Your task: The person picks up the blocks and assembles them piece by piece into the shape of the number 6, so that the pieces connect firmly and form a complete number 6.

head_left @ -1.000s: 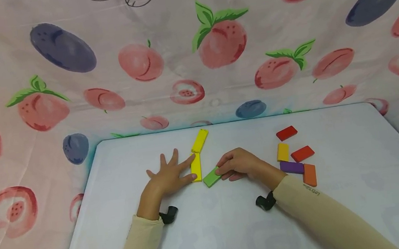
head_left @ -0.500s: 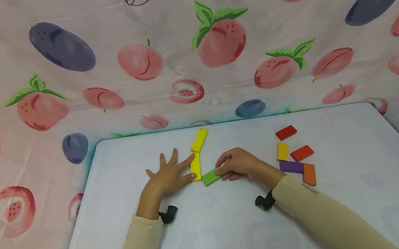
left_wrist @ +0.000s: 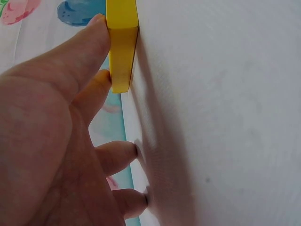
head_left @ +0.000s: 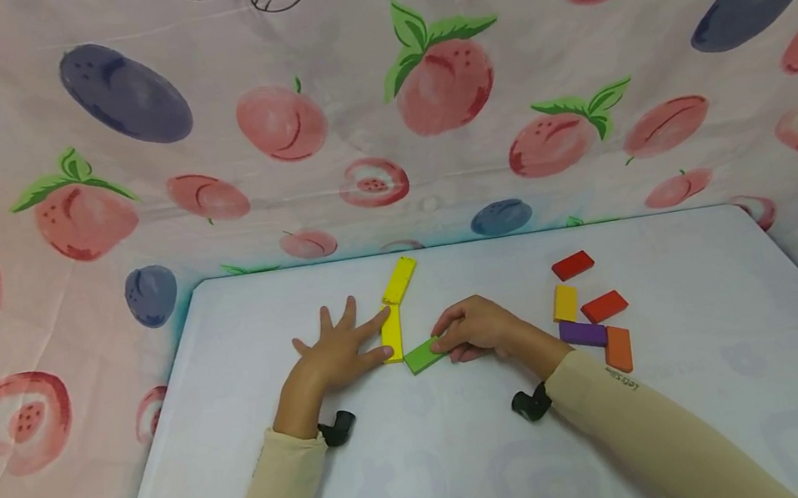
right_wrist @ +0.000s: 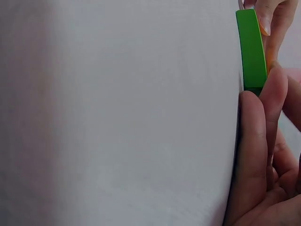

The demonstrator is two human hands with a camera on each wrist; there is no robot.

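My left hand (head_left: 337, 356) is spread on the table, its thumb and index fingertip pressing on a yellow domino-like block (head_left: 393, 336) that lies flat. In the left wrist view the yellow block (left_wrist: 123, 52) shows past the thumb and index finger. A second yellow block (head_left: 400, 281) meets its far end at a slant. My right hand (head_left: 477, 327) pinches the right end of a green block (head_left: 422, 356), whose left corner is right at the near end of the yellow one. The right wrist view shows the green block (right_wrist: 252, 49) against the fingertips.
On the right of the white table (head_left: 427, 464) lie two red blocks (head_left: 573, 266), an orange-yellow block (head_left: 565, 304), a purple block (head_left: 583, 334) and an orange block (head_left: 618, 349). A fruit-print cloth (head_left: 426, 170) hangs behind the table.
The green block has shifted slightly left, closing the small gap to the near end of the yellow block. My left hand keeps its place.
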